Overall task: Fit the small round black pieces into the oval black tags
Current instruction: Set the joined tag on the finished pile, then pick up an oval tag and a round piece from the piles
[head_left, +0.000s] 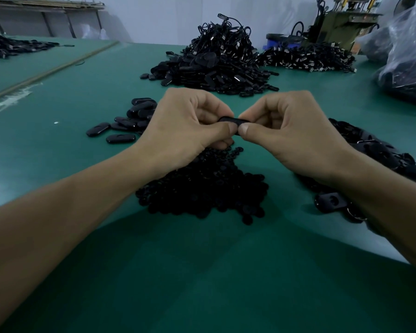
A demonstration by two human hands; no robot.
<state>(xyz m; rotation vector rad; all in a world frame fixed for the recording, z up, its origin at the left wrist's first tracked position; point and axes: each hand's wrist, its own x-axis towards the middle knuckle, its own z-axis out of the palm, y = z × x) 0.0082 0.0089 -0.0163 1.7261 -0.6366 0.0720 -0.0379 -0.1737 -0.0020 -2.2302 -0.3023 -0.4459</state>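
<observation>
An oval black tag [233, 120] is held above the green table [202, 272] between both hands. My left hand [185, 126] pinches its left end with thumb and curled fingers. My right hand [286, 131] pinches its right end, and the two thumbs meet over the tag's middle. Directly below lies a heap of small round black pieces [207, 188]. Loose oval tags [130, 121] lie in a small group to the left of my left hand. More black tags [380, 150] are piled under and beyond my right forearm. Whether a round piece sits in the held tag is hidden.
A tall heap of black tags and corded parts [216, 61] rises at the back centre, with another pile [308, 57] to its right. Clear plastic bags [406, 56] of black parts lie at the far right. A dark pile [7, 45] sits far left.
</observation>
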